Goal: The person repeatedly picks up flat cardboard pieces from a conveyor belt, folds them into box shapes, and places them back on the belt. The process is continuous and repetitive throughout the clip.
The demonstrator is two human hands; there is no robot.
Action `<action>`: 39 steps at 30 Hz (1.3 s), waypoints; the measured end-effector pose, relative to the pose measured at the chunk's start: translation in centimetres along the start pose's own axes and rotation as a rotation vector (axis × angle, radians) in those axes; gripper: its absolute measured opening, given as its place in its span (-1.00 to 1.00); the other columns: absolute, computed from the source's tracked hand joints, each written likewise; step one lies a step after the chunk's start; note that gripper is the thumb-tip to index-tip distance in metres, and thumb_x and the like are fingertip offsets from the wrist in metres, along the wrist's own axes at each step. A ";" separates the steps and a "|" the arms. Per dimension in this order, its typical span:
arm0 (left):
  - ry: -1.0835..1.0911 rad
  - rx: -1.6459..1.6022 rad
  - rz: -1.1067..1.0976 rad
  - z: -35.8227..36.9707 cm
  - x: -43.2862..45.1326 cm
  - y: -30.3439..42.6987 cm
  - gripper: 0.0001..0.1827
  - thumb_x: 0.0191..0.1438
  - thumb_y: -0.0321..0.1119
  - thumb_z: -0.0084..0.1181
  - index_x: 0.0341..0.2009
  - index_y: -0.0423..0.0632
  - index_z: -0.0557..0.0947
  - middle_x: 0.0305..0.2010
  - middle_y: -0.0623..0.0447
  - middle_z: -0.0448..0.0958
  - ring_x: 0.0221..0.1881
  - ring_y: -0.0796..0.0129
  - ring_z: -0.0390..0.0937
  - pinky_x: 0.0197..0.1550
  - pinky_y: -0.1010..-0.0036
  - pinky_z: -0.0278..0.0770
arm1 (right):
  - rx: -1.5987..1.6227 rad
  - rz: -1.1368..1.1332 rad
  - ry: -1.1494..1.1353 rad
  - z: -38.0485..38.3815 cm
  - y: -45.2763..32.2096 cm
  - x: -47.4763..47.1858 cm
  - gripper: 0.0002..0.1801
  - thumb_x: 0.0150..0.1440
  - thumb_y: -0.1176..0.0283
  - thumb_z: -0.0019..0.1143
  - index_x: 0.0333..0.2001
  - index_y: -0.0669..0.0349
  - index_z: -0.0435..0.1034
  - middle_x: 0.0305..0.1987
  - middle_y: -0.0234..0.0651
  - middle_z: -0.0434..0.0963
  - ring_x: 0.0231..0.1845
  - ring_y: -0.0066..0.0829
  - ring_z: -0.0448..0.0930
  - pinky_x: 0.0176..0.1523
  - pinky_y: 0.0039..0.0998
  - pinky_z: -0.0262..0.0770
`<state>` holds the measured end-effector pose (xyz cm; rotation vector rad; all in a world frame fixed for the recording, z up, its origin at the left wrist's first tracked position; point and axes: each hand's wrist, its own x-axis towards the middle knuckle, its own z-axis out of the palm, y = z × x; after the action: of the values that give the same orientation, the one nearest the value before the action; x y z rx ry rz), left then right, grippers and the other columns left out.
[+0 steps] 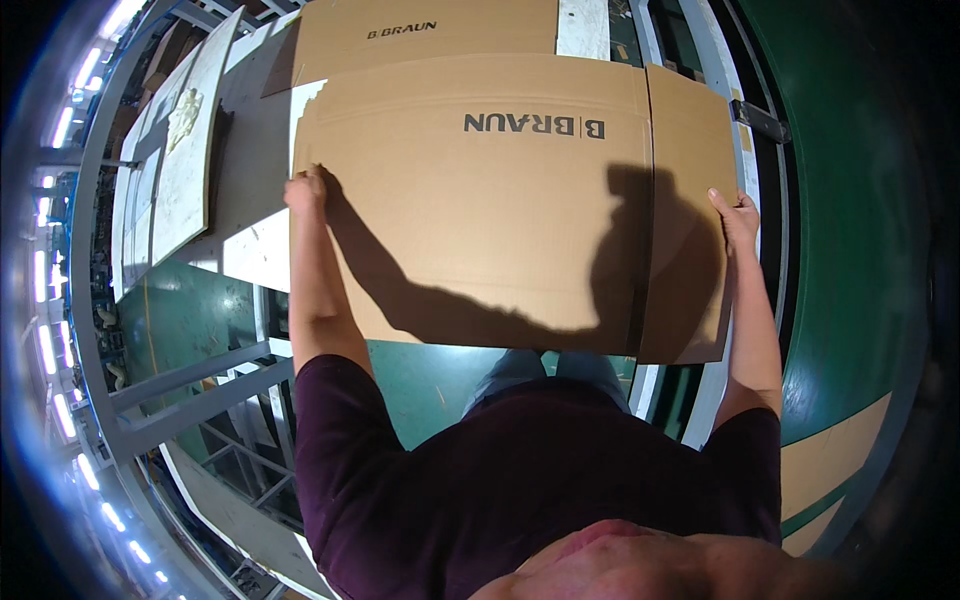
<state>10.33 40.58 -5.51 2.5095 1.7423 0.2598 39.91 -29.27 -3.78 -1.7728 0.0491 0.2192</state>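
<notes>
A large flat sheet of printed corrugated cardboard [465, 217] spans the space in front of my body. Its left edge is gripped by my left hand [306, 191], fingers curled around it. On the opposite side, my right hand [739, 217] holds the edge of a narrow flap [690, 135], thumb on top and most fingers hidden underneath. A dark crease separates this flap from the main panel. Bold brand lettering appears upside down near the far edge. My shadow falls across the board.
Another printed cardboard sheet [427, 45] lies beyond, on a white-topped table [259, 244]. At left stands a tilted white board [184, 150] with a pale lump on it. Grey metal rails [202, 390] run at lower left. A metal frame [712, 45] borders the right side, beside green floor [847, 247].
</notes>
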 end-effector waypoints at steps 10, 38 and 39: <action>-0.401 -0.638 -0.236 0.2 8.7 -4.3 -0.21 0.12 0.32 -0.21 -0.16 -0.23 0.65 -0.11 -0.21 0.58 -0.04 0.06 0.52 -0.05 0.25 0.45 | 0.075 0.305 -0.092 0.6 -3.0 0.2 -0.53 -0.15 0.45 0.46 -0.14 0.29 0.43 -0.24 -0.33 0.59 -0.26 -0.48 0.58 -0.16 -0.47 0.52; 0.014 -0.382 0.627 -3.0 -17.2 11.6 -0.67 -0.04 -0.43 0.04 -0.13 -0.25 0.55 -0.07 -0.25 0.49 -0.05 -0.11 0.44 -0.01 0.12 0.40 | -0.636 0.056 0.075 2.4 -7.9 -1.2 -0.14 -0.34 -0.16 0.41 -0.08 0.26 0.41 -0.14 -0.13 0.58 -0.08 -0.24 0.58 0.01 -0.35 0.44; -0.066 -0.451 0.763 -3.5 -21.2 13.3 -0.61 -0.06 -0.44 0.09 -0.06 -0.23 0.53 0.01 -0.26 0.46 0.07 -0.12 0.39 0.11 0.11 0.34 | -0.661 0.024 0.140 2.4 -6.6 -1.0 -0.12 -0.35 -0.16 0.41 -0.05 0.25 0.40 -0.12 -0.12 0.57 -0.06 -0.23 0.57 0.02 -0.33 0.44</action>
<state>14.76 15.99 -2.03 2.6361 0.5340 0.5257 39.60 -25.65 2.28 -2.4461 0.1074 0.1335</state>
